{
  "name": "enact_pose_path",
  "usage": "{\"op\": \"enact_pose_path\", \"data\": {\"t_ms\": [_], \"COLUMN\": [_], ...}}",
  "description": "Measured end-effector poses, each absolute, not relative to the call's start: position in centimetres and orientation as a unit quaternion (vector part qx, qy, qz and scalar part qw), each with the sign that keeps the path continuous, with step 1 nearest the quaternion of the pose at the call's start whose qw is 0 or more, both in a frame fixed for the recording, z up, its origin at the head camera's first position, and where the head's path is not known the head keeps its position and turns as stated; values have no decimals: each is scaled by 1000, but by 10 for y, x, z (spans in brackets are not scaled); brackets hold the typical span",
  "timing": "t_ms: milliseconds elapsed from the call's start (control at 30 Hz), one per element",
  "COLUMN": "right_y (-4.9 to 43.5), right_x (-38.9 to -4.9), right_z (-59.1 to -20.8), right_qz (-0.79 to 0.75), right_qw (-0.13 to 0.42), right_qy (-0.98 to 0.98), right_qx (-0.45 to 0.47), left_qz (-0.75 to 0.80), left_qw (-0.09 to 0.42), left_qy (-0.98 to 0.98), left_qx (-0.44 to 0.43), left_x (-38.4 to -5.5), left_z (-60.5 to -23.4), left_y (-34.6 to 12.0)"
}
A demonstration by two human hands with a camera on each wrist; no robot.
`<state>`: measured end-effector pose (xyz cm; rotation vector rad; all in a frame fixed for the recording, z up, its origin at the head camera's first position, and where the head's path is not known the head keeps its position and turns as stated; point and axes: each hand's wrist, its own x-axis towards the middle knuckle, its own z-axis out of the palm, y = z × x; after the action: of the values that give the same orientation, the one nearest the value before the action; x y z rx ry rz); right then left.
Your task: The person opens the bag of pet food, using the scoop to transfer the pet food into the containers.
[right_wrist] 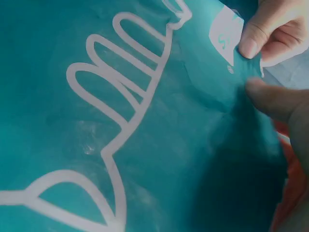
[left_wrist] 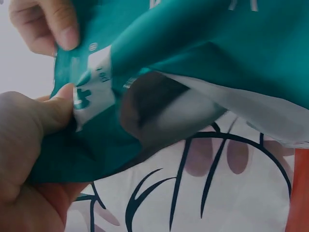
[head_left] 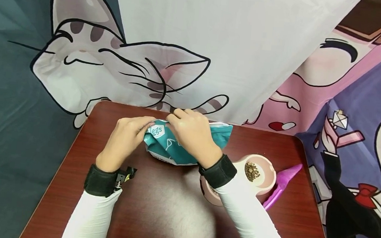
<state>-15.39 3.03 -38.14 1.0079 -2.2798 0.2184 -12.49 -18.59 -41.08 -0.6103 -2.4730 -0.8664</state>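
Note:
A teal bag (head_left: pixel 161 148) with white line drawings and a white label lies at the far side of the table. In the head view my left hand (head_left: pixel 121 139) pinches its left end. My right hand (head_left: pixel 190 134) is at the bag's upper edge, close to the left. Both thumbs press on the teal film near the label in the left wrist view, where a grey hollow (left_wrist: pixel 164 108) gapes between the bag's folds. The right wrist view shows the bag's broad face (right_wrist: pixel 159 159) and the right thumb (right_wrist: pixel 270 96) on its edge.
A pale pink double bowl (head_left: pixel 271 172) stands right of the bag, partly behind my right forearm, with brown kibble (head_left: pixel 251 171) in it. Beside it lies a purple scoop (head_left: pixel 284 178). The brown table (head_left: pixel 81 185) ends at a cloth backdrop with cartoon drawings.

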Motion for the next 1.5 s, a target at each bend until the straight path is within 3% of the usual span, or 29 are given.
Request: {"op": "enact_pose_path", "data": {"t_ms": [200,533,933,1267,1500], "right_y": [25,25,36,76,92], "right_x": [-156,-156,-148,-138,-133], "right_z": [-384,-385,-381,-375,-373], "right_qz": [90,92,76,59,79], "right_qw": [345,350,319,275,275], "right_qy": [-849,-845,-856,-894,-901], "right_qx": [389,393,399,348,326], "left_qz": [-311,-239,-240,-247,-247], "left_qw": [247,259,272,268,264], "left_qy": [-889,-909,-900,-899,-900], "left_qx": [-229,-222,-243,-243,-245], "left_x": [-123,-121,-120,-120,-120], "left_z": [-416,-410,-406,-406,-406], "left_y": [-185,-180,-168,-169,-168]}}
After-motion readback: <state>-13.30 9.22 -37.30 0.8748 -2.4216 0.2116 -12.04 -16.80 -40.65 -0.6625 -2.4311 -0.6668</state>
